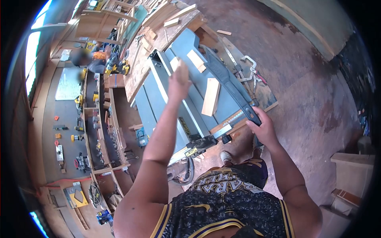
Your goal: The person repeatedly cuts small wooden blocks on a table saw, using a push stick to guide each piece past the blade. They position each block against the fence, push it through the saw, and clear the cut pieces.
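A table saw with a grey top [149, 101] stands in front of me, its long rip fence [166, 89] running across it. Closed round a light wood block, my left hand [179, 85] is over the fence; the block is partly blurred. My right hand [263, 127] grips the near end of a long black push bar [228, 81] along the saw's right side. Between fence and bar, one wood piece [210, 96] lies on the saw top, and a shorter piece [196, 60] lies farther back.
Clamps [251, 71] lie on a board at the right. Wood offcuts [171, 22] sit on the workbench [137, 71] behind the saw. A person [95, 59] is at the far left near yellow power tools [119, 67]. Shelves [91, 135] run along the left.
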Demonstrator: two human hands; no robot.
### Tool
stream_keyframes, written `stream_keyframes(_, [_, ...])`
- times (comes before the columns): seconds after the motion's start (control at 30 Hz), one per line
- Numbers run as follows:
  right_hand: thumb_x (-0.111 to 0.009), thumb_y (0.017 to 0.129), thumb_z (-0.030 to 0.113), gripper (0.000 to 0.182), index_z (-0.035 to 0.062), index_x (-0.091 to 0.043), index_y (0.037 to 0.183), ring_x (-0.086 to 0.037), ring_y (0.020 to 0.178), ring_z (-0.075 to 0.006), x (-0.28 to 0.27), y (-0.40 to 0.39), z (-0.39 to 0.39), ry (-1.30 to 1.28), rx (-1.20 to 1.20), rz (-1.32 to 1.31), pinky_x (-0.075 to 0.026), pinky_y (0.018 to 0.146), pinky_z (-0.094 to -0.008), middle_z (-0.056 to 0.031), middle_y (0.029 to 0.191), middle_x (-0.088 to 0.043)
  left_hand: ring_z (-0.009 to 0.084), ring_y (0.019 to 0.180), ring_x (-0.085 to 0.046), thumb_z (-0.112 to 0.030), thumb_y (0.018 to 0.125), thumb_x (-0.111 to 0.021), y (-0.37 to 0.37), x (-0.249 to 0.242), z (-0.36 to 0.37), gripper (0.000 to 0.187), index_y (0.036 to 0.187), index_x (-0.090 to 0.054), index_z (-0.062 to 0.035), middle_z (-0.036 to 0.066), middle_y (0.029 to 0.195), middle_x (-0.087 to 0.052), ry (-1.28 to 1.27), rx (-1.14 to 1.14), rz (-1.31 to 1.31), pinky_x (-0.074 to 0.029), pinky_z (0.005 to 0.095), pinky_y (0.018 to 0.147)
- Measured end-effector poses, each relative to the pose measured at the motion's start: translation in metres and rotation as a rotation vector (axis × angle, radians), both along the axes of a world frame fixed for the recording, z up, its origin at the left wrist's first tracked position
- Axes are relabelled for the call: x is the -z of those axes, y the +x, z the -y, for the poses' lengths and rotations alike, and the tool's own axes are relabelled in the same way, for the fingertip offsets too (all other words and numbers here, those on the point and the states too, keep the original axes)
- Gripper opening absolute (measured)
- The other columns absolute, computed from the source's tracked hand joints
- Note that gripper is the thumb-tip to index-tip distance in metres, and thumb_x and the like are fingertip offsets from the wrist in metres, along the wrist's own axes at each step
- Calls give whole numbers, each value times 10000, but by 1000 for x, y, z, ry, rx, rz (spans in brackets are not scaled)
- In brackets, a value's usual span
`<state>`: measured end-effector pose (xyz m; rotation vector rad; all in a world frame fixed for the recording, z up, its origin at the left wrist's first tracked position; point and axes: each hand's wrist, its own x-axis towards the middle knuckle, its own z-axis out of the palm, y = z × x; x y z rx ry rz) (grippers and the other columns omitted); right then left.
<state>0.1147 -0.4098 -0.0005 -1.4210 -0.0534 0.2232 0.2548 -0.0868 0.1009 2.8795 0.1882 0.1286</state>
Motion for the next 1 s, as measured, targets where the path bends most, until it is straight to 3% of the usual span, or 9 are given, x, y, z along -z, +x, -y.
stream_keyframes(0.13, [-678,861,25,507,-12,-490,1330,-525,666,-47,-5,-5,-4,-1,33,-27,-444,567,-213,-2,872,-578,436,1220,-490,-127,786,-729,-33,23,31,727,1435,-403,-151,258,1342,-465,-11,-45,-5,-435,485,1023])
stream_keyframes(0.2, [-711,836,42,511,-3,-513,1305,-550,707,-66,-18,-6,0,23,5,-179,-469,624,-233,-19,902,-604,424,1209,-505,-196,843,-686,-38,34,34,564,1359,-483,-98,262,1321,-480,219,-31,-41,-444,490,1001])
stream_keyframes(0.33, [-704,846,51,493,6,-521,1302,-522,644,-47,-15,-14,0,35,25,-147,-435,554,-223,-6,873,-595,409,1161,-548,-305,923,-590,-10,26,25,387,1182,-589,-18,265,1213,-580,177,-49,-143,-464,483,961])
stream_keyframes(0.5, [-693,859,63,465,8,-530,1291,-521,653,-55,-17,-28,7,-3,59,-130,-444,573,-229,-3,858,-587,398,1038,-640,-359,907,-586,55,11,-9,471,1181,-566,23,256,1119,-648,208,-183,32,-508,454,910])
stream_keyframes(0.7, [-688,866,77,473,11,-520,1303,-528,680,-59,-19,-55,18,12,104,-201,-449,598,-224,2,876,-588,359,1091,-644,-284,794,-662,121,25,-44,552,1210,-525,54,239,1149,-661,418,-207,-335,-512,396,941])
stream_keyframes(0.73, [-696,858,59,502,9,-509,1322,-511,681,-35,-16,-59,19,29,100,-202,-436,601,-203,0,927,-604,343,1087,-649,-299,726,-740,135,51,-62,668,1236,-494,55,231,1156,-660,361,-236,-246,-515,381,943])
stream_keyframes(0.83, [-688,872,94,480,12,-513,1311,-531,697,-58,-12,-69,22,9,122,-212,-450,610,-223,2,886,-592,347,1086,-649,-313,696,-786,149,54,-61,770,1271,-437,62,224,1149,-665,202,-360,-309,-521,369,936])
stream_keyframes(0.9, [-682,874,75,473,8,-512,1311,-531,708,-55,-17,-71,27,-7,124,-193,-450,614,-224,1,891,-596,350,1038,-666,-205,693,-824,142,44,-60,821,1330,-370,44,235,1175,-643,108,-346,-290,-561,406,846])
stream_keyframes(1.0, [-678,868,46,477,2,-509,1312,-534,715,-54,-20,-72,30,17,119,-242,-448,607,-222,1,890,-600,287,924,-663,59,731,-780,122,25,-62,996,1517,-181,-60,218,1192,-587,-622,-374,-40,-579,416,645])
